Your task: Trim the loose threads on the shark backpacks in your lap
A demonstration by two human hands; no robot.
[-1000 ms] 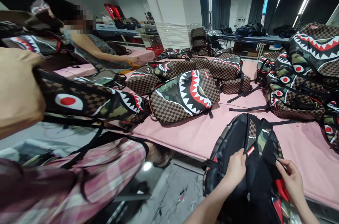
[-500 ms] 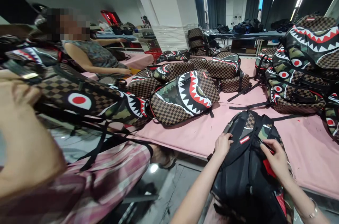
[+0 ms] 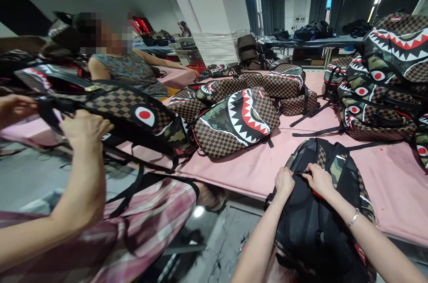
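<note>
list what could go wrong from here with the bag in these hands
The right hand holds a small dark item close to the left hand; if sharp, which I cannot tell, it might nick that hand or the bag.
The bag reaches past the table edge and could slip if let go.
A strap trails from the pile and might snag.
</note>
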